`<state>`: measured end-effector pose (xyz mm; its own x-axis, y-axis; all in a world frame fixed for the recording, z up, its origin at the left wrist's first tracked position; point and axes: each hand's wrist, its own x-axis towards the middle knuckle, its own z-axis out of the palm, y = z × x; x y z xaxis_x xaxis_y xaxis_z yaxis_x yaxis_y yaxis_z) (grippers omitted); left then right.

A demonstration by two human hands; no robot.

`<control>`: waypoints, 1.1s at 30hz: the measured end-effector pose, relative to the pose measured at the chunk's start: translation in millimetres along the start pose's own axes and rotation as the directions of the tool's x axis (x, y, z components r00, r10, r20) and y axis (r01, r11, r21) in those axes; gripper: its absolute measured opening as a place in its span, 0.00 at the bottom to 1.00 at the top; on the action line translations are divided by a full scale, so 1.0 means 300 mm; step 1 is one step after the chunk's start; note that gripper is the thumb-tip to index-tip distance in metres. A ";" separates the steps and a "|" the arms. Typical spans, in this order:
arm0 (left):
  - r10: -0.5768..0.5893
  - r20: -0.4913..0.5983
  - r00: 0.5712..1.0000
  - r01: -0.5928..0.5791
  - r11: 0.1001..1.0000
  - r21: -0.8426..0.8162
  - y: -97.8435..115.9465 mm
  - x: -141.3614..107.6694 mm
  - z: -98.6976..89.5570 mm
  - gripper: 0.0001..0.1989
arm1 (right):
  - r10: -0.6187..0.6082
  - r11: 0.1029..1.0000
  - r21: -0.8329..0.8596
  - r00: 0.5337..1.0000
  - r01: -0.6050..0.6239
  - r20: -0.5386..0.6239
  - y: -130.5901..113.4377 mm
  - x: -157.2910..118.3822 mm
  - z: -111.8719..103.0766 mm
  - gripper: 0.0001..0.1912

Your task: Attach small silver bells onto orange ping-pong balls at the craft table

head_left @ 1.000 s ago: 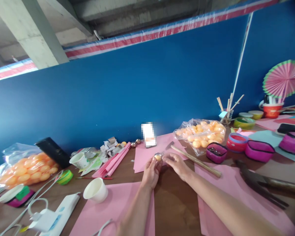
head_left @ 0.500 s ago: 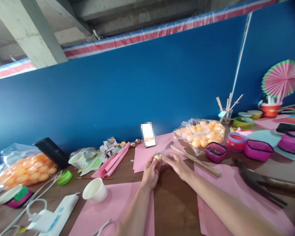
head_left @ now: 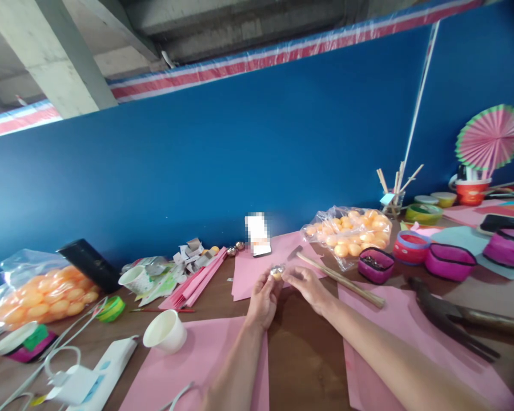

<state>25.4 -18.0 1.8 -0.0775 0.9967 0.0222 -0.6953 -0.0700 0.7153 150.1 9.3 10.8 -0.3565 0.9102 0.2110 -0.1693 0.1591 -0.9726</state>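
Observation:
Pinched in the fingers of my left hand (head_left: 264,299) is a small orange ball (head_left: 277,274), its upper side covered with shiny silvery bits. My right hand (head_left: 306,283) is closed at the ball's right side, thumb and fingertips together; whatever they pinch is too small to make out. Both hands are above the brown table (head_left: 306,342). Just beyond and to the right lies a small hammer (head_left: 342,279) with a wooden handle. A magenta dish (head_left: 376,266) with small dark metallic pieces stands farther right. Two shiny metallic balls (head_left: 235,249) rest near the blue wall.
Bags of orange balls (head_left: 355,231) lie on both sides. A large claw hammer (head_left: 458,319) rests on pink paper (head_left: 377,354) at right. At left are a white cup (head_left: 165,332), a power strip (head_left: 107,371) and cables. A phone (head_left: 261,249) leans on the blue wall (head_left: 197,160).
The ball has turned slightly in my left fingers, showing more of its silvery side on top. Both hands stay in nearly the same place.

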 end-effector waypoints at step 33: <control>0.014 0.079 0.997 -0.016 1.000 0.021 -0.005 0.007 -0.017 0.17 | 0.017 1.000 0.006 1.000 -0.017 -0.003 0.023 0.004 -0.007 0.14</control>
<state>22.5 -16.1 -2.8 -0.0304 0.9957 0.0876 -0.6790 -0.0849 0.7293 150.3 12.4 4.3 -0.3569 0.9138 0.1941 -0.1688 0.1412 -0.9755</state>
